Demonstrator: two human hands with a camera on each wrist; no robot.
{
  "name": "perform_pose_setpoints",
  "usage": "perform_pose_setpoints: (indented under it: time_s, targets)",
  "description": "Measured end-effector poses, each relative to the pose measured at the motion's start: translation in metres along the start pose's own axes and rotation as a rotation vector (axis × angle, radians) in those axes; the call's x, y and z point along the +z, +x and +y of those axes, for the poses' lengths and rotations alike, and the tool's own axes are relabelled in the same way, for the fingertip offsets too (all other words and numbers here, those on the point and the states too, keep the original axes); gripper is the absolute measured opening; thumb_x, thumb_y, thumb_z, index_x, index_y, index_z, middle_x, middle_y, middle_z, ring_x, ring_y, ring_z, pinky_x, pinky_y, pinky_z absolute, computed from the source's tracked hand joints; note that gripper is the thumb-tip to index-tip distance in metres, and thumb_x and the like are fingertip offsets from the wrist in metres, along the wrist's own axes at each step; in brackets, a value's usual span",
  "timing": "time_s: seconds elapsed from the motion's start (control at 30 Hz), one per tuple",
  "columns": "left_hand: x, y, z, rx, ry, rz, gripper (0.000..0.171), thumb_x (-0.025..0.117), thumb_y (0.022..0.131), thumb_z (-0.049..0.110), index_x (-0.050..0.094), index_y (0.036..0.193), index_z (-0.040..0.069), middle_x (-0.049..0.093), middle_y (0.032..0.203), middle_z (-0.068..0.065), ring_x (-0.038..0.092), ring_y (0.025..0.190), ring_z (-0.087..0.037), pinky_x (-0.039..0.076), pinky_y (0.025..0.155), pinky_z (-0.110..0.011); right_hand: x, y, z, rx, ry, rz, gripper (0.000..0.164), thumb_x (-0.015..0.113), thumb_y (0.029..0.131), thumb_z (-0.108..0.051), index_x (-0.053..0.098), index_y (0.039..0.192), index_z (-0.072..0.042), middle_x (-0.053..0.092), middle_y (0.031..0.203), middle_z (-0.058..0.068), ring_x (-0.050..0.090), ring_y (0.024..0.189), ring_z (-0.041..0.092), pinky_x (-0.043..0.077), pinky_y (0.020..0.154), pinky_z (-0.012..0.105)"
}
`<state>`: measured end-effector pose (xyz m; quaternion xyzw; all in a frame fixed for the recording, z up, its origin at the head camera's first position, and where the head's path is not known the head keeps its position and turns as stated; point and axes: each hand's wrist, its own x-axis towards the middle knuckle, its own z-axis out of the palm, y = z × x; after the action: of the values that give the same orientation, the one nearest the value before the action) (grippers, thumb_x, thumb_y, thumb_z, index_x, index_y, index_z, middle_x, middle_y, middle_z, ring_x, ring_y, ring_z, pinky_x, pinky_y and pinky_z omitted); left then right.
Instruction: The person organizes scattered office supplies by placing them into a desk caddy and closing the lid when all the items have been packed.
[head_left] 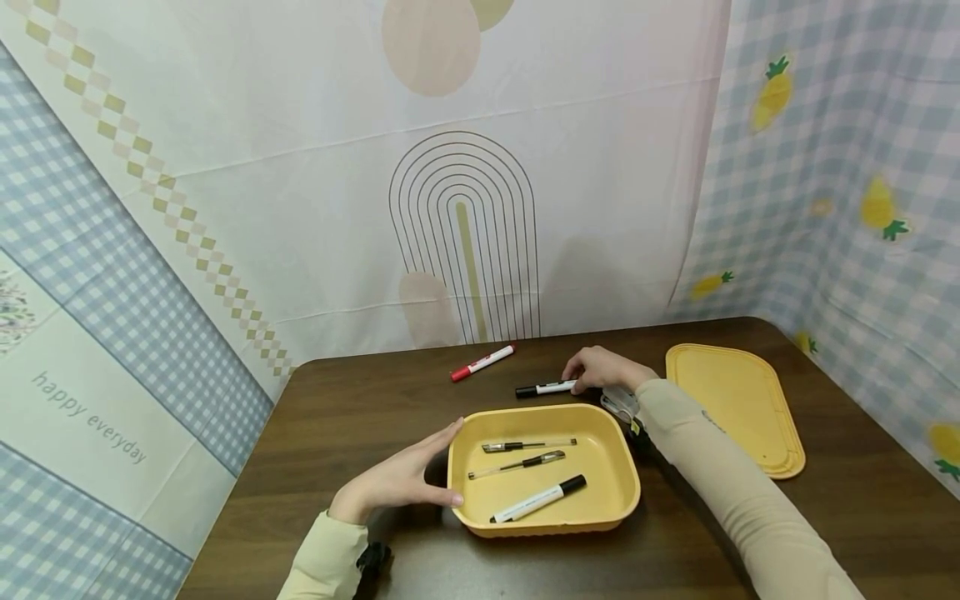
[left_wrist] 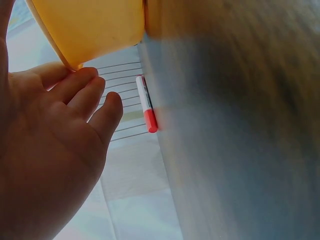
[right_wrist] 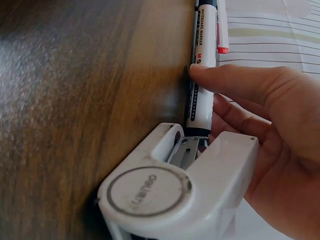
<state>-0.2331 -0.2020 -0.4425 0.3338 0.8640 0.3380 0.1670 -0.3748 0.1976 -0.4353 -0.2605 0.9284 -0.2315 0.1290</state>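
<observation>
The left hand (head_left: 401, 477) is resting, thumb and fingers spread, against the tray (head_left: 609, 475) to its right, probably steadying it; the right hand (head_left: 607, 367) is pinching the marker (head_left: 554, 387), likely keeping it from rolling, while the stapler (right_wrist: 150, 187) is sitting near that hand

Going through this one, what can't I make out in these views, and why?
Head view: rear end of the held marker, covered by the right hand.
Head view: lettering on the white marker inside the yellow tray, too small to read.
Left wrist view: part of the yellow tray, cut off by the top edge.
Right wrist view: part of the white stapler, cut off by the bottom edge.
</observation>
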Motion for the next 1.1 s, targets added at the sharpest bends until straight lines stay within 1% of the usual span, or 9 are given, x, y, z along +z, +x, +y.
perform_pose_setpoints:
  time_s: [0.23,0.37,0.47,0.7,0.93,1.1]
  targets:
    - [0.0004,0.0003,-0.0012,0.007,0.023,0.006,0.107,0.08,0.084,0.05,0.013,0.164,0.024,0.014,0.168,0.007,0.017,0.151,-0.019,0.023,0.119,-0.053,-0.0003,0.0004,0.0003,-0.009,-0.011,0.014,0.02,0.078,0.087,-0.011,0.077,0.107,-0.008,0.072,0.098,0.0,0.064,0.089,0.015,0.054,0.08,0.036]
    - [0.0006,0.0,-0.0012,0.011,0.029,0.008,0.106,0.079,0.084,0.052,0.013,0.164,0.025,0.015,0.168,0.005,0.018,0.151,-0.021,0.023,0.118,-0.054,-0.0004,-0.0001,0.0005,-0.021,-0.018,0.017,0.02,0.078,0.088,-0.011,0.076,0.108,-0.007,0.072,0.099,0.001,0.064,0.089,0.015,0.054,0.079,0.036]
    - [0.0006,-0.0001,-0.0015,0.007,0.024,0.005,0.106,0.078,0.084,0.053,0.013,0.164,0.028,0.015,0.168,0.003,0.017,0.151,-0.02,0.023,0.118,-0.054,-0.0002,-0.0002,0.0011,-0.038,-0.018,0.019,0.02,0.077,0.089,-0.011,0.076,0.108,-0.006,0.072,0.099,0.002,0.064,0.088,0.015,0.054,0.079,0.036]
    - [0.0,-0.0003,-0.0015,0.013,0.015,0.004,0.105,0.079,0.085,0.048,0.013,0.164,0.026,0.014,0.168,0.002,0.017,0.151,-0.02,0.023,0.118,-0.054,-0.0009,-0.0011,0.0009,-0.05,-0.01,0.025,0.019,0.075,0.09,-0.01,0.076,0.108,-0.005,0.072,0.099,0.002,0.063,0.087,0.014,0.054,0.079,0.036]
    - [-0.0002,-0.0002,-0.0012,0.02,0.02,0.007,0.106,0.079,0.085,0.051,0.013,0.164,0.024,0.015,0.168,0.001,0.017,0.151,-0.02,0.022,0.119,-0.054,-0.0015,-0.0013,0.0006,-0.055,-0.001,0.03,0.019,0.074,0.091,-0.011,0.076,0.11,-0.005,0.072,0.101,0.003,0.064,0.088,0.015,0.054,0.08,0.037]
    - [0.0005,0.0002,-0.0011,0.025,0.023,0.01,0.105,0.08,0.086,0.045,0.014,0.164,0.023,0.015,0.168,-0.002,0.017,0.151,-0.021,0.023,0.118,-0.054,-0.0026,-0.0018,0.0027,-0.05,0.002,0.03,0.019,0.073,0.092,-0.01,0.076,0.11,-0.004,0.073,0.102,0.005,0.065,0.09,0.017,0.054,0.081,0.038]
